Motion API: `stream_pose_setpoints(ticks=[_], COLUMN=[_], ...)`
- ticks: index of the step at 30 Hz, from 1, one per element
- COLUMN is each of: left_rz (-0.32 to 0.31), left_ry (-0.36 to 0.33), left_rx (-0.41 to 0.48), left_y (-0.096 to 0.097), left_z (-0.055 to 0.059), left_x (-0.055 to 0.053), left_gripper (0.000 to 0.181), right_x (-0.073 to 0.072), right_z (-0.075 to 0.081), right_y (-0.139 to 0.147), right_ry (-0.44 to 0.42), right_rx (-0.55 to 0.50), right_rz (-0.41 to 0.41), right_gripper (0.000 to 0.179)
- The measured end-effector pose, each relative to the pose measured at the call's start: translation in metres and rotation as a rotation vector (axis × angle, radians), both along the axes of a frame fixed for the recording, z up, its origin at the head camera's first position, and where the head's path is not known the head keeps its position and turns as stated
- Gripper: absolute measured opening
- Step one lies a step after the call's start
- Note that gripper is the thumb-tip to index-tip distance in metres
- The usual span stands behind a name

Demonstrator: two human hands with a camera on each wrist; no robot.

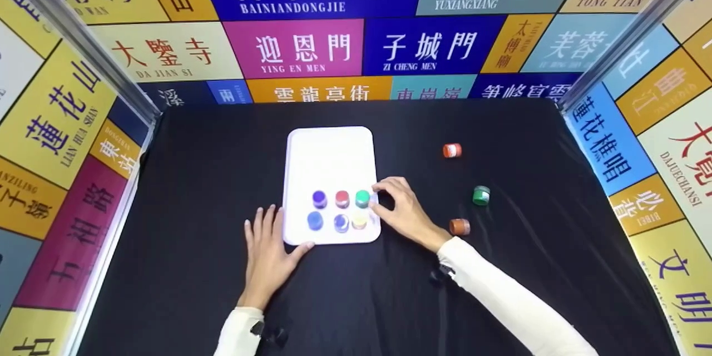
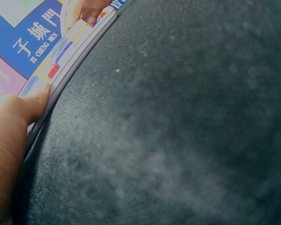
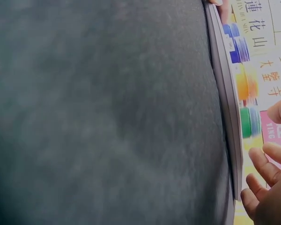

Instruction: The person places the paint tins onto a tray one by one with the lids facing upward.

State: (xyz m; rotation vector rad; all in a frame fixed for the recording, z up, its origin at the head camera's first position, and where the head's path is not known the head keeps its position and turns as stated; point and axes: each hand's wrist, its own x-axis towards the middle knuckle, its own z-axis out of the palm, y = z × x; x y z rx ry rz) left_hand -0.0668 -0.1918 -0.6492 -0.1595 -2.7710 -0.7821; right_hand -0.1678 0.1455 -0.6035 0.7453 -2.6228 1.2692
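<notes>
**Six jars on the tray, my right fingers beside the green one**

I have the white tray in front of me on the counter, which is covered in black cloth. My left fingers lie straight and slightly spread by the tray's near left corner, with the thumb wide of them and resting on the near rim. They grip no jar.

My right fingers are at the tray's right edge. Thumb and forefinger are bent towards each other with a gap between them, and they hold nothing. Just beside their tips stands the green jar; the right wrist view shows them apart from it. I cannot tell whether they touch the rim.

The jars stand on the near half of the tray in two rows of three. In the farther row, the purple jar is on the left, the red jar in the middle and the green one on the right. In the nearer row come the blue jar, the dark blue jar and the yellow jar.

Off the tray, to my right, the orange-red jar sits farthest away, the loose green jar nearer, and the brown jar close beside my right wrist.
</notes>
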Motion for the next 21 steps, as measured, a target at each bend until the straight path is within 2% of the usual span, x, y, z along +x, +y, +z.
stream_pose_setpoints(ticks=[3,11,21], left_rz=[0.001,0.0,0.002], left_ry=[-0.008,0.007,-0.023], left_rx=[0.001,0.001,0.005], left_y=[0.0,0.001,0.0], left_z=[0.0,0.0,-0.001], left_x=[0.0,0.0,0.0], left_gripper=[0.108,0.108,0.108], right_x=[0.002,0.007,0.017], right_z=[0.002,0.008,0.012], right_y=[0.007,0.031,0.069], right_ry=[0.022,0.001,0.063], right_rx=[-0.006,0.003,0.017], right_rz=[-0.002,-0.017,-0.054], right_gripper=[0.034,0.036,0.037])
